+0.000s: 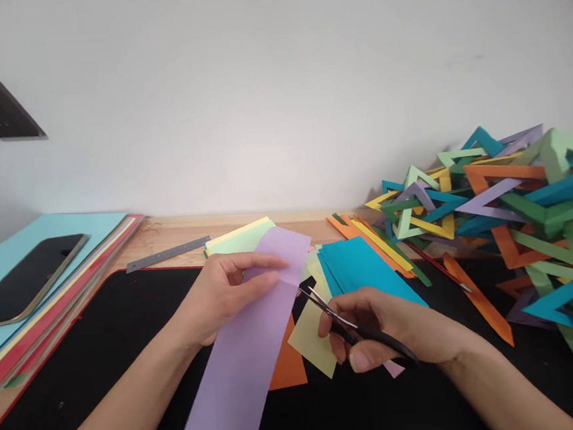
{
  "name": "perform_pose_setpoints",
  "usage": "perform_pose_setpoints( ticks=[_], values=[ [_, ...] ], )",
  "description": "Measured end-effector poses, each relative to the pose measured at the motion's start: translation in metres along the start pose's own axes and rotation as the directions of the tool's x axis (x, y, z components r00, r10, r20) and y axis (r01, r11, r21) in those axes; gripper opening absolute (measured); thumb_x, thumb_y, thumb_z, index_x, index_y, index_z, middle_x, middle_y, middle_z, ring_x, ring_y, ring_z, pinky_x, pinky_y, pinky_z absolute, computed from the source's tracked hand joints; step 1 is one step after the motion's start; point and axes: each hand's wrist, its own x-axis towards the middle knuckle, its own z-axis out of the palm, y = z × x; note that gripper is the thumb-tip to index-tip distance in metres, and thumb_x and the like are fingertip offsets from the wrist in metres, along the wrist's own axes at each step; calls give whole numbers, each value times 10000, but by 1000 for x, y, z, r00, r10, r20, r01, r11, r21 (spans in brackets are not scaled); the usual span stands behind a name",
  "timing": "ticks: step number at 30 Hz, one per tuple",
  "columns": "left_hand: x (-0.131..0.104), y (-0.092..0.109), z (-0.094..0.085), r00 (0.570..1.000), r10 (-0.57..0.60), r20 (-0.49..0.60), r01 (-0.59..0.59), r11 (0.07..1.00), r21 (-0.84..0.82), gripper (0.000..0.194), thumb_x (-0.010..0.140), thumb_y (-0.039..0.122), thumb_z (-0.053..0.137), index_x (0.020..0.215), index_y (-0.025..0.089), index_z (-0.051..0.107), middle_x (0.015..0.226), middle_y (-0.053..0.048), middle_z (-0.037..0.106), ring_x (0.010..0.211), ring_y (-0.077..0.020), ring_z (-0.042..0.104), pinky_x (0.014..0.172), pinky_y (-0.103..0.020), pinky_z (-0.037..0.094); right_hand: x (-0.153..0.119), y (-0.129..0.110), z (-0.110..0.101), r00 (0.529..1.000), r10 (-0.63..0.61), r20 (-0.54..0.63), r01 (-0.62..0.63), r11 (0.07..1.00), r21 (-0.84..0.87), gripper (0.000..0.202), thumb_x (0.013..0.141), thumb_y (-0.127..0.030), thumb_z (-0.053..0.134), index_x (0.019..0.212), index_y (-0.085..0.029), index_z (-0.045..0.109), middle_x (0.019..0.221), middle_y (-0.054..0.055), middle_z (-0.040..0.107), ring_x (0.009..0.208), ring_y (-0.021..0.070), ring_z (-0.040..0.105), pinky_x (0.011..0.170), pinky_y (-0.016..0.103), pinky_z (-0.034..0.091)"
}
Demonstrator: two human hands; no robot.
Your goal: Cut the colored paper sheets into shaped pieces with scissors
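Left hand [218,294] pinched lilac paper strip [244,362]; right hand [381,320], fingers curled, gripped scissors [346,322] at strip's right edge; strip not cut through

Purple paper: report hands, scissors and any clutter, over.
Left hand pinching purple paper. Right hand holding scissors, tips at paper's right edge. Nearby clutter: blue sheets just beyond right hand.

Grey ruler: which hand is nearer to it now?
Left. The left hand, holding the purple paper, is in front of and to the right of the ruler; the right hand, holding the scissors, is farther right, past the paper's right edge.
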Motion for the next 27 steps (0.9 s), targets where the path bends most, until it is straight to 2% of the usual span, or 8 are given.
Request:
perform_pose_setpoints(
  ticks=[2, 6, 11, 16, 21, 24, 27],
  values=[
    [0, -1, 0, 1000, 3, 25, -4, 1000, 15, 228, 704, 264, 746, 929, 228, 739, 672, 16, 704, 512, -90, 589, 436, -153, 441, 0, 0, 1, 1000, 3, -7, -3, 1000, 4, 325, 678, -303, 765, 949, -173, 642, 751, 6, 596, 650, 111, 507, 527, 184, 363],
    [1, -2, 2, 998, 19, 64, -27, 993, 116, 219, 738, 276, 713, 955, 255, 741, 713, 8, 726, 530, -101, 596, 432, -159, 414, -1, 0, 3, 1000, 16, -9, -16, 1000, 1, 302, 683, -277, 754, 951, -177, 657, 769, 15, 591, 655, 114, 506, 464, 158, 345],
    [0, -2, 4, 992, 66, 108, -93, 957, 274, 201, 745, 282, 689, 929, 252, 765, 932, -43, 749, 762, -184, 654, 555, -208, 455, 0, -2, 5, 998, 57, 1, -57, 998, -24, 314, 694, -319, 751, 960, -184, 655, 758, 13, 568, 629, 101, 463, 401, 128, 294],
    [-1, -3, 5, 988, 3, 152, -38, 973, 227, 286, 729, 273, 695, 1011, 257, 736, 794, -14, 722, 559, -116, 575, 467, -187, 401, 1, -1, 6, 998, 58, 22, -57, 998, -16, 343, 690, -377, 755, 948, -181, 643, 713, -2, 542, 588, 90, 419, 406, 142, 267],
    [-1, -3, 3, 981, 43, 188, -108, 930, 352, 279, 761, 266, 653, 1030, 271, 728, 852, 0, 702, 663, -123, 577, 502, -169, 386, 0, 3, 5, 997, 76, 27, -76, 997, -16, 379, 657, -409, 773, 921, -174, 634, 734, 1, 543, 602, 98, 419, 461, 177, 277],
    [-2, -3, 3, 974, 39, 221, -118, 926, 357, 289, 789, 267, 613, 1059, 266, 717, 818, 1, 710, 640, -125, 585, 500, -178, 390, -1, 4, 5, 996, 81, 30, -81, 997, -14, 362, 660, -401, 773, 912, -186, 625, 751, -1, 537, 620, 105, 423, 472, 183, 279],
    [-3, -4, 2, 970, 55, 236, -141, 920, 365, 261, 790, 255, 597, 1007, 254, 742, 873, -14, 740, 708, -157, 631, 541, -196, 422, 0, 4, 6, 998, 58, 28, -58, 998, -8, 362, 665, -398, 772, 919, -182, 630, 749, -3, 538, 623, 103, 429, 483, 183, 282]
  ],
)
